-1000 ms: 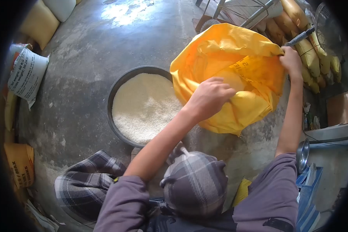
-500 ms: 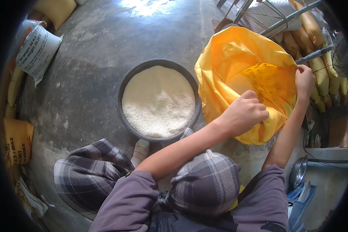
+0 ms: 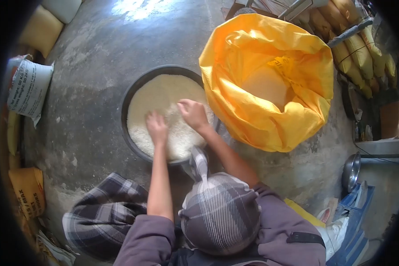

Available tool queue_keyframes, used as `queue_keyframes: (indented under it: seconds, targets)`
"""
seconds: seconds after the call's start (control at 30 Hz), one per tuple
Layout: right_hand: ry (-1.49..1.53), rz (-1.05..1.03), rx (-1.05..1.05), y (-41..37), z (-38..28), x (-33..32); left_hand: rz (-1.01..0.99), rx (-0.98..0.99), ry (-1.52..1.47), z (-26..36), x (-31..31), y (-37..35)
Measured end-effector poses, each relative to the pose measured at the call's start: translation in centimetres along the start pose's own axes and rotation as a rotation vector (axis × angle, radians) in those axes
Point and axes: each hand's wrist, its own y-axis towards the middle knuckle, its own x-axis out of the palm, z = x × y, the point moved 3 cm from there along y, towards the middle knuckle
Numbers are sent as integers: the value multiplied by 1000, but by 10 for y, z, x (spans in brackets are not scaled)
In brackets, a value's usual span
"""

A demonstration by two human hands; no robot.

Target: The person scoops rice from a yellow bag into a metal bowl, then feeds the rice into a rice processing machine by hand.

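Observation:
A dark round basin (image 3: 127, 137) stands on the floor, holding pale rice-like grain (image 3: 164, 88). My left hand (image 3: 156, 126) touches the grain near the middle, its fingers spread a little and the tips at the surface. My right hand (image 3: 193, 114) is over the right part of the grain, fingers curled; what they hold, if anything, cannot be made out. Right of the basin, a yellow sack (image 3: 270, 128) stands with its mouth wide open, more pale grain (image 3: 266, 86) inside it. Neither hand touches the sack.
Printed white sack (image 3: 31, 88) and brown sack (image 3: 27, 190) lie along the left edge. Long filled yellow bags (image 3: 357, 53) are stacked at the upper right, by a metal frame. A metal bowl (image 3: 351, 172) and blue item (image 3: 352, 221) sit at the lower right.
Both hands have left the yellow sack and moved left to the basin's grain. The sack's mouth now stays open unheld. The view has shifted somewhat.

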Motion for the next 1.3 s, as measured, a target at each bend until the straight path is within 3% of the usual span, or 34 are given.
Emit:
queue_keyframes:
  seconds: [0.03, 0.07, 0.1, 0.13, 0.17, 0.23, 0.27, 0.33, 0.4, 0.67, 0.73, 0.83, 1.07, 1.13, 1.3]
  targets:
    - [-45, 76, 122, 4, 25, 8, -128, -164, -87, 60, -60, 2]
    - [-33, 62, 121, 7, 37, 20, -70, -123, -181, 73, -48, 0]
    - [-26, 189, 78, 2, 46, 29, -24, -94, -270, 78, -35, -7]
    - [-18, 312, 39, -8, 52, 40, -11, -144, -398, 86, -32, -10]
    - [-4, 283, 40, -10, 57, 53, 21, -188, -528, 95, -30, -3]
    - [599, 256, 454, -14, 70, 79, 32, -451, -1113, 94, -27, 4]
    - [611, 239, 463, -13, 67, 82, 40, -461, -1093, 88, -21, 8]
    - [849, 238, 426, -15, 61, 79, 30, -623, -1626, 79, -6, 3]
    - [976, 230, 437, -18, 57, 81, 92, -718, -1658, 88, -35, 4]
    - [1038, 331, 583, -22, 34, 85, -51, -897, -2054, 86, -37, 4]
    - [1093, 330, 644, -22, 24, 84, -17, -852, -2012, 84, -44, 6]
    - [1276, 240, 520, -16, 8, 81, 77, -774, -1933, 91, -82, 17]
    - [1404, 248, 429, 1, -64, 48, 129, -641, -1950, 115, -147, 53]
    - [1416, 288, 426, 5, -81, 28, 77, -580, -2004, 138, -176, 62]
    - [1516, 247, 190, 30, -144, -70, 72, -437, -1905, 235, -265, 101]
